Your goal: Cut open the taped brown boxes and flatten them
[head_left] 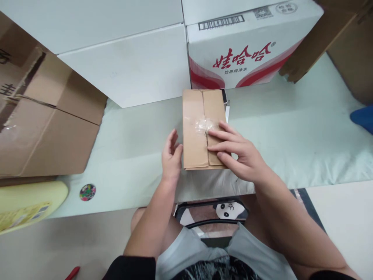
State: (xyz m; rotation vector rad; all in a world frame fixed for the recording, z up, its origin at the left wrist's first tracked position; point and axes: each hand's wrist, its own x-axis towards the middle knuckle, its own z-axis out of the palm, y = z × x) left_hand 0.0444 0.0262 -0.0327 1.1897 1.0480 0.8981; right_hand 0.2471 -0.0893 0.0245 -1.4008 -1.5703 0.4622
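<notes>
A small brown cardboard box (194,146) lies on the pale green cloth, its two top flaps meeting along a seam. Clear tape (201,125) sticks across the middle of that seam. My right hand (240,151) rests on the box's right flap, fingers spread and the tips near the seam. Beside the box's left side, my left hand (172,157) stands on edge with its fingers extended, close to the wall. It holds nothing. Behind the box's far right corner, a dark, pale-edged object (224,96) is mostly hidden.
White cartons (131,70) and a white carton with red lettering (247,58) stand behind the box. Large cardboard boxes (64,136) are at left. A yellow bottle-like container (32,202) and a round colourful disc (87,192) lie front left. A blue object (363,118) shows at right.
</notes>
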